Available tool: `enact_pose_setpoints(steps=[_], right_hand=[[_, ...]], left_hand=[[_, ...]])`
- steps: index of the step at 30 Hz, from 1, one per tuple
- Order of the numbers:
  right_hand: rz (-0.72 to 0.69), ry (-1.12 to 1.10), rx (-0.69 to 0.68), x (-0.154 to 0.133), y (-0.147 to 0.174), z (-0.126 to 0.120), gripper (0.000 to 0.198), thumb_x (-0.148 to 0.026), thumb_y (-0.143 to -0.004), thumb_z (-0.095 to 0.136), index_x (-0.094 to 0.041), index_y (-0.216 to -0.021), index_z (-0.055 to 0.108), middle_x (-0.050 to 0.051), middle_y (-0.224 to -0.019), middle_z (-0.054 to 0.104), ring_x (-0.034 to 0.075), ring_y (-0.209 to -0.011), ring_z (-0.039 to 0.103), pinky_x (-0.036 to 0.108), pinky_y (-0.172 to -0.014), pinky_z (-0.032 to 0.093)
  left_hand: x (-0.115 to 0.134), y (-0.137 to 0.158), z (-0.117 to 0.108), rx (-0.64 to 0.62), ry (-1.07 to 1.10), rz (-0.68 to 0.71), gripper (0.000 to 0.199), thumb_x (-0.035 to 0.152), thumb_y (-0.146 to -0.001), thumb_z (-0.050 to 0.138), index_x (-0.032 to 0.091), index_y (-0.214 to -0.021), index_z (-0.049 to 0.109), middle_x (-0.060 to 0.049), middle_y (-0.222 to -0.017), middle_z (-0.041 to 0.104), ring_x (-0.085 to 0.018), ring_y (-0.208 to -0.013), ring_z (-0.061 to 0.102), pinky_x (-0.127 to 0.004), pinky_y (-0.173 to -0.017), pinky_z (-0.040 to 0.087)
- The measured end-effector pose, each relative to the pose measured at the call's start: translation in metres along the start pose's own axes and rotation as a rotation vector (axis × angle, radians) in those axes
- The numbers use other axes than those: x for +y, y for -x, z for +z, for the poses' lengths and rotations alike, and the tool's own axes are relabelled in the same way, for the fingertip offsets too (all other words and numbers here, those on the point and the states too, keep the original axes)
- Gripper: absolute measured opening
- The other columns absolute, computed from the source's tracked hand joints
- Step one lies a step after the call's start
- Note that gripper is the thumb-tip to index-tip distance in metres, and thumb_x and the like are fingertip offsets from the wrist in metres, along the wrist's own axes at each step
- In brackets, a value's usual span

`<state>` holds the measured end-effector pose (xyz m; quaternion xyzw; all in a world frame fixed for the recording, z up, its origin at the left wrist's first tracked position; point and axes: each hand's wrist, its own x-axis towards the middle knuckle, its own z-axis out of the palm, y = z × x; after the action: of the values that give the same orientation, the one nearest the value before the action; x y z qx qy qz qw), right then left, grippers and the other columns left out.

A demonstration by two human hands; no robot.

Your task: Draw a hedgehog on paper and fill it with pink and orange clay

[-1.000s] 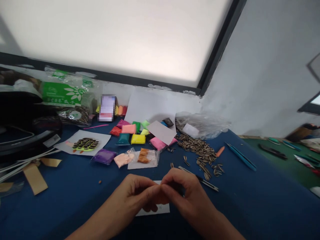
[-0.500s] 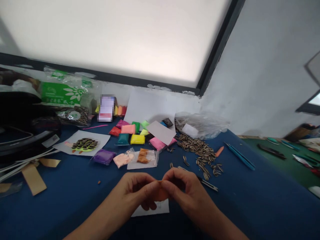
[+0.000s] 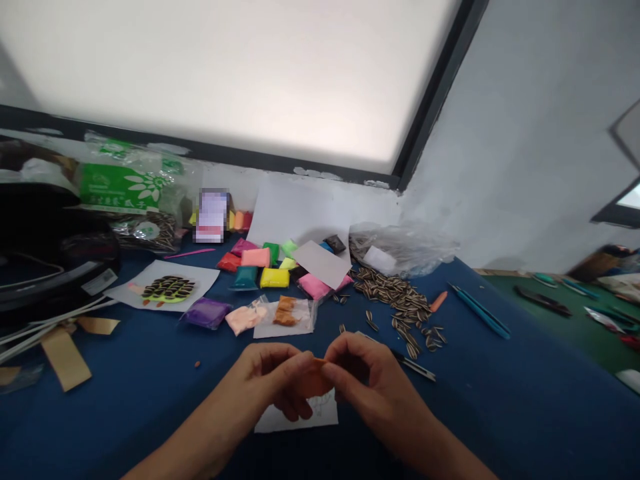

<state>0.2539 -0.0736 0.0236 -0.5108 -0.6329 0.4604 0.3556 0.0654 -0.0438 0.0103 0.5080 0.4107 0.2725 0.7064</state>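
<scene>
Between my two hands is a flattened piece of orange-brown modelling clay (image 3: pixel 314 383), pinched along its upper edge. My left hand (image 3: pixel 273 380) grips its left side between thumb and fingers. On the other side, the thumb and forefinger of my right hand (image 3: pixel 365 373) are closed on the clay. Below lies a white paper (image 3: pixel 320 412) with a pencil drawing, partly covered by my left fingers. Just beyond my hands, an opened packet of orange-brown clay (image 3: pixel 285 312) rests on a white sheet. A utility knife (image 3: pixel 417 368) lies partly behind my right hand.
Sunflower seeds (image 3: pixel 385 293) are heaped at the right, near blue tweezers (image 3: pixel 480 311). Coloured clay packets, including a purple one (image 3: pixel 206 313), lie ahead. At left, a paper (image 3: pixel 200 273) carries a seed-covered clay figure. A phone (image 3: pixel 212 215) leans near the wall.
The clay has turned and tilted slightly between my fingers, showing more of its face. More of the drawing shows beneath it. Both hands keep their pinch.
</scene>
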Motion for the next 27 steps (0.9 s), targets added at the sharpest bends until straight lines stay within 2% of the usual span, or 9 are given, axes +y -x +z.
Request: enact_pose_setpoints(steps=[2,5,7,14,19,23,27], right_hand=[[-0.001,-0.012,-0.014,0.0,0.001,0.001,0.019,-0.034,-0.093,0.063,-0.017,-0.084,0.062,-0.002,-0.07,0.057,0.013,-0.063,0.052,0.025,-0.057,0.041],[0.006,-0.036,-0.042,-0.002,0.002,0.001,0.023,-0.038,-0.095,0.062,-0.017,-0.085,0.063,0.0,-0.072,0.061,0.014,-0.065,0.056,0.025,-0.06,0.044],[0.007,-0.05,-0.048,-0.002,0.002,0.002,0.025,-0.04,-0.096,0.061,-0.017,-0.085,0.063,0.001,-0.073,0.063,0.015,-0.065,0.057,0.026,-0.06,0.045],[0.014,0.013,0.019,-0.001,0.001,0.003,0.027,-0.039,-0.095,0.061,-0.017,-0.079,0.062,-0.001,-0.067,0.059,0.014,-0.061,0.054,0.026,-0.057,0.041],[0.006,-0.048,0.053,0.0,0.002,0.005,0.022,-0.037,-0.092,0.064,-0.018,-0.103,0.066,0.003,-0.08,0.068,0.019,-0.071,0.064,0.029,-0.063,0.048],[-0.029,0.014,0.053,-0.002,0.002,0.006,0.021,-0.034,-0.092,0.065,-0.017,-0.082,0.069,0.003,-0.074,0.068,0.017,-0.069,0.063,0.027,-0.063,0.047],[-0.027,0.047,0.074,-0.003,0.002,0.006,0.023,-0.034,-0.093,0.061,-0.017,-0.079,0.066,0.001,-0.073,0.063,0.015,-0.067,0.057,0.025,-0.06,0.045]], left_hand=[[0.0,0.0,-0.001,-0.008,0.035,0.003,0.049,0.062,-0.072,0.079,0.017,-0.09,0.076,0.0,-0.069,0.072,-0.015,-0.062,0.064,-0.025,-0.062,0.051],[-0.001,-0.001,-0.003,-0.03,0.048,0.013,0.041,0.055,-0.07,0.085,0.016,-0.078,0.074,0.001,-0.066,0.071,-0.013,-0.061,0.063,-0.023,-0.062,0.05],[-0.002,-0.002,-0.004,-0.038,0.052,0.021,0.041,0.055,-0.069,0.085,0.016,-0.072,0.072,0.002,-0.064,0.07,-0.013,-0.06,0.062,-0.023,-0.062,0.049],[-0.005,0.0,-0.003,-0.039,0.041,0.023,0.043,0.058,-0.069,0.083,0.016,-0.072,0.071,0.002,-0.064,0.068,-0.013,-0.059,0.06,-0.024,-0.061,0.049],[-0.011,-0.004,-0.002,-0.041,0.049,0.032,0.044,0.057,-0.067,0.084,0.015,-0.075,0.073,0.001,-0.065,0.068,-0.013,-0.058,0.061,-0.025,-0.06,0.049],[-0.02,-0.009,0.0,-0.028,0.042,0.04,0.042,0.053,-0.063,0.086,0.017,-0.074,0.07,0.002,-0.061,0.066,-0.014,-0.056,0.061,-0.025,-0.057,0.048],[-0.021,-0.01,-0.001,-0.04,0.007,0.033,0.043,0.054,-0.063,0.085,0.018,-0.077,0.067,0.001,-0.067,0.068,-0.016,-0.058,0.062,-0.027,-0.058,0.049]])
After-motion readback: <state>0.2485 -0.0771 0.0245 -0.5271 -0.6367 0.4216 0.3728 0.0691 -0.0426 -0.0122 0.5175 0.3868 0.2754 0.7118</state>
